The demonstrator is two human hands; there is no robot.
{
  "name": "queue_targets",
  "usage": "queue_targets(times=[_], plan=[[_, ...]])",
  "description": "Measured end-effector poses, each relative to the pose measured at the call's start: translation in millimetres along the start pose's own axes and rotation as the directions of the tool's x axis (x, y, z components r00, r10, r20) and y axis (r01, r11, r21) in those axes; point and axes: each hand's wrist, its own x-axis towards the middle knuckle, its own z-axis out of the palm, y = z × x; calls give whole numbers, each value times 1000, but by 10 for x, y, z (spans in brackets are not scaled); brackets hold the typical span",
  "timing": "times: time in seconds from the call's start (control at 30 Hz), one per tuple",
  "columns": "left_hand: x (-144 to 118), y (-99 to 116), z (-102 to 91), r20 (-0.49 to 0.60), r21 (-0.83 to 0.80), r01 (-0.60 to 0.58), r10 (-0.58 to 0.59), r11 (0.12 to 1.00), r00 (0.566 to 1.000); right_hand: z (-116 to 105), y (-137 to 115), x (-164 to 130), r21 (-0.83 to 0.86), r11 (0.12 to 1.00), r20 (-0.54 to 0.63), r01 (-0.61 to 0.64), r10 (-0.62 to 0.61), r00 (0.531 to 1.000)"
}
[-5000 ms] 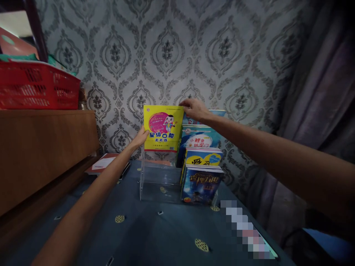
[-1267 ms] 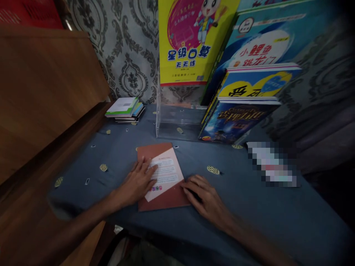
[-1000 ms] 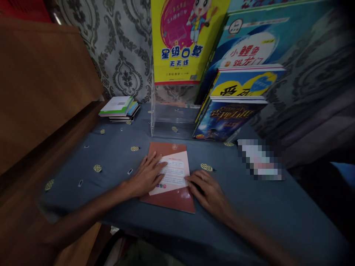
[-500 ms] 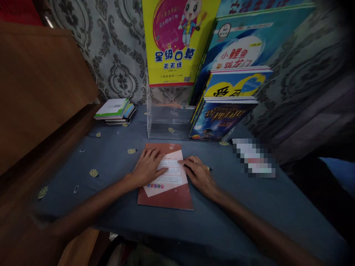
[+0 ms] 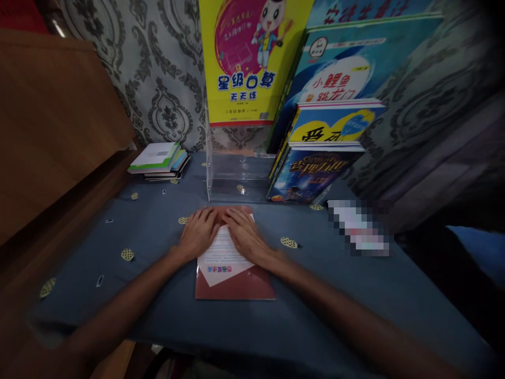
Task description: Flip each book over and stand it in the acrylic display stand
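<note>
Both hands have slid up the red book: left hand and right hand press flat, fingers spread, gripping nothing.

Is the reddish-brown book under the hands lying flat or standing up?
Lying flat. The reddish-brown book rests cover-up on the blue tablecloth, with the left hand and right hand pressed flat on it.

1. The back wall is covered in grey damask wallpaper.
2. The surface is draped in a blue cloth.
3. A brown wooden cabinet is seen left.
4. A dark curtain hangs right; light is dim.
</note>
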Motion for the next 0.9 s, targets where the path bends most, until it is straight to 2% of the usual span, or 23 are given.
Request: queue_targets(times=[0.13,0.23,0.47,0.67,0.9], plan=[[-3,-65,16,6,-13,18,-18,1000,1000,124,-82,268,2,1000,86,9,-9,996],[-11,-46,9,16,4,12,-12,1000,1000,125,-76,308,-19,1000,120,-3,5,993],[-9,9,-41,54,37,21,-23,999,998,-25,73,97,-94,993,119,-65,76,990],[-5,13,-52,70,40,35,-38,999,997,-173,331,-115,-135,971,126,-196,213,969],[-8,-23,-45,60,30,38,-40,999,997,-189,494,-242,-79,984,68,-161,167,984]])
